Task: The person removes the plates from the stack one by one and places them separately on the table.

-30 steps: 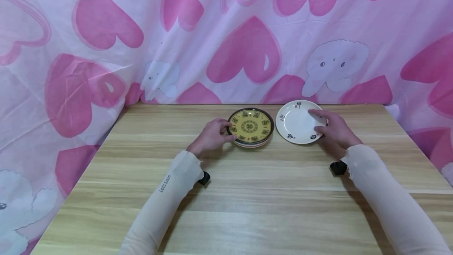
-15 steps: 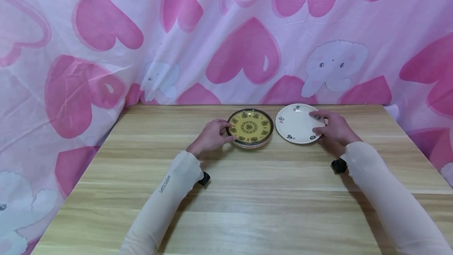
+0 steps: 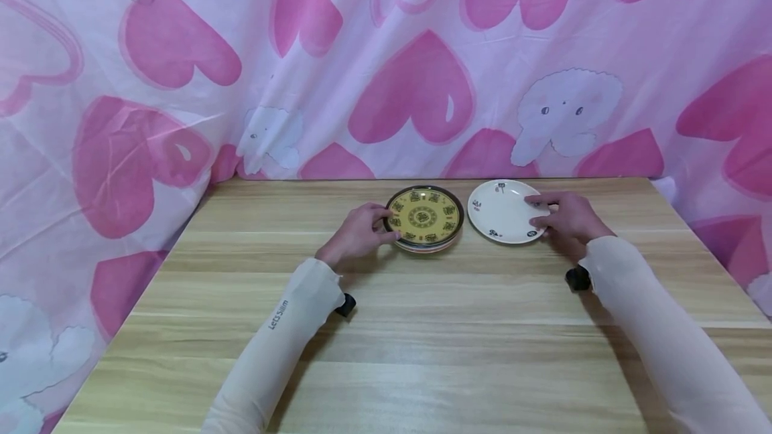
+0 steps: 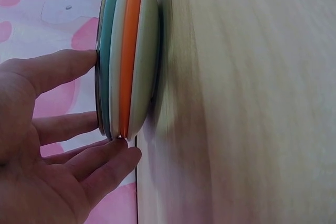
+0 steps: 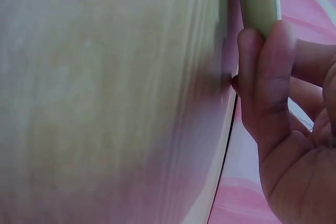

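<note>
A stack of plates (image 4: 130, 51) stands on the table, with a yellow dark-rimmed plate (image 3: 422, 216) on top. Teal, white and orange edges show beneath it in the left wrist view. My left hand (image 3: 356, 234) is at the left side of the stack, its fairly straight fingers and thumb touching the rims. To the right, close beside the stack, is a white plate (image 3: 503, 213) with small black and red marks. Its right rim is gripped by my right hand (image 3: 569, 220), thumb and forefinger over the top and other fingers underneath, low over the table.
The wooden table (image 3: 410, 340) reaches back to a pink cloth (image 3: 410, 86) printed with hearts, which hangs close behind the plates. Another stretch of cloth runs along the left side. A black wrist device (image 3: 577, 278) shows below the right sleeve.
The white plate's far edge has come down, so the plate lies flatter, with my right hand still on its rim. My left hand and the stack have stayed in place.
</note>
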The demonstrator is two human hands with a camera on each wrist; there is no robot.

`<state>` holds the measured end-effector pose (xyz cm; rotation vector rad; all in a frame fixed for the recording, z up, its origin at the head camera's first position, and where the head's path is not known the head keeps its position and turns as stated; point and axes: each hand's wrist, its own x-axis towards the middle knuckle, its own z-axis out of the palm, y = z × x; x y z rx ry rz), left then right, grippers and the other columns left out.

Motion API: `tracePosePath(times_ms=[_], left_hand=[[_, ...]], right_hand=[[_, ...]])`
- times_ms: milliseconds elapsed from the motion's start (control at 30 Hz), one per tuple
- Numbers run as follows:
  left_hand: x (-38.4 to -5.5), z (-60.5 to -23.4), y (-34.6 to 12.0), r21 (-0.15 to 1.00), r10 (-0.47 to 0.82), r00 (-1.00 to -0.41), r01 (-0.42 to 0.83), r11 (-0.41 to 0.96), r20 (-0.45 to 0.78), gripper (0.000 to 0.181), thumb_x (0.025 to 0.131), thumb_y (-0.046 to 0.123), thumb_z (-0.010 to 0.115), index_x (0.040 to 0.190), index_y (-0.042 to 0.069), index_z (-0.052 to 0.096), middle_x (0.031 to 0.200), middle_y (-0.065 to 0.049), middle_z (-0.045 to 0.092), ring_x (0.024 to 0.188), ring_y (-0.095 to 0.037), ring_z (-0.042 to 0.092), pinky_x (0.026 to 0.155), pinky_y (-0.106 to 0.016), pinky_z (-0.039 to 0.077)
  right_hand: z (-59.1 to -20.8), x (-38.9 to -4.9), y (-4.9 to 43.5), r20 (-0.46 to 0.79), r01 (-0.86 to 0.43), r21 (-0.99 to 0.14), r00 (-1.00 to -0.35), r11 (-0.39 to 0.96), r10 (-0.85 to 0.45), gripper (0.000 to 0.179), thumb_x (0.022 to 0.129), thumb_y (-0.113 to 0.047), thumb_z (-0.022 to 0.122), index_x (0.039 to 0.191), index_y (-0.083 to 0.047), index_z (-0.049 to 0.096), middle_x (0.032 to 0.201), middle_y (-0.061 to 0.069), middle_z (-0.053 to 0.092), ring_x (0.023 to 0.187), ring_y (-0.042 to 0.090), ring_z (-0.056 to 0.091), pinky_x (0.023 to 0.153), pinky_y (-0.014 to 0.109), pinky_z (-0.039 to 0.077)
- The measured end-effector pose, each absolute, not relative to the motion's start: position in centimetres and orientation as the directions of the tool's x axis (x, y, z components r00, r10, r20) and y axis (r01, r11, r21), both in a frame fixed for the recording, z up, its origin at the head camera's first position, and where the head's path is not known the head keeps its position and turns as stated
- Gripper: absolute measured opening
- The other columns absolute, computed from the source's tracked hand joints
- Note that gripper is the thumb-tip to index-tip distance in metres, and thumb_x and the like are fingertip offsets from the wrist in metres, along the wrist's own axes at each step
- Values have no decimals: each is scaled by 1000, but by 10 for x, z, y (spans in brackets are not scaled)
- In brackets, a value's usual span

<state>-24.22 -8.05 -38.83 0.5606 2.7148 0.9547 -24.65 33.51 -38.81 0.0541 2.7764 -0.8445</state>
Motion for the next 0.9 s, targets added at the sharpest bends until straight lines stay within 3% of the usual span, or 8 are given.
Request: tracePosePath(times_ms=[33, 100, 300, 600, 900], left_hand=[[-242, -388, -81, 638, 417, -906, 279, 718, -72, 60, 91, 33, 73, 141, 5, 55, 150, -15, 49, 139, -32, 47, 118, -46, 41], [-242, -388, -81, 640, 417, -906, 278, 716, -73, 60, 91, 33, 73, 141, 5, 55, 151, -15, 48, 139, -33, 46, 119, -47, 40], [-243, -390, -82, 620, 425, -903, 300, 725, -60, 60, 92, 36, 72, 141, 6, 56, 151, -14, 49, 141, -32, 46, 120, -47, 38], [-242, -389, -82, 618, 421, -904, 291, 730, -72, 60, 92, 38, 72, 142, 9, 56, 152, -13, 47, 142, -32, 44, 121, -48, 37], [-242, -388, -81, 628, 418, -906, 287, 724, -68, 60, 91, 35, 74, 140, 7, 57, 150, -14, 50, 141, -33, 46, 120, -47, 38]], right_hand=[[-388, -247, 335, -241, 104, -537, -970, 837, -35, 61, 91, -24, 74, 147, -13, 51, 156, 32, 35, 110, 37, 47, 84, 33, 42], [-388, -248, 334, -249, 105, -538, -968, 836, -38, 60, 92, -22, 73, 147, -12, 52, 154, 31, 37, 105, 35, 54, 82, 32, 45], [-390, -253, 334, -257, 94, -540, -965, 837, -57, 57, 92, -13, 72, 145, -6, 52, 143, 32, 41, 68, 17, 63, 69, 25, 46], [-392, -256, 333, -270, 108, -532, -962, 840, -47, 57, 91, -13, 71, 144, -4, 52, 141, 33, 44, 67, 17, 65, 69, 26, 49], [-392, -256, 332, -268, 108, -535, -962, 838, -47, 59, 90, -13, 73, 144, -2, 51, 107, 25, 54, 65, 17, 62, 58, 27, 52]])
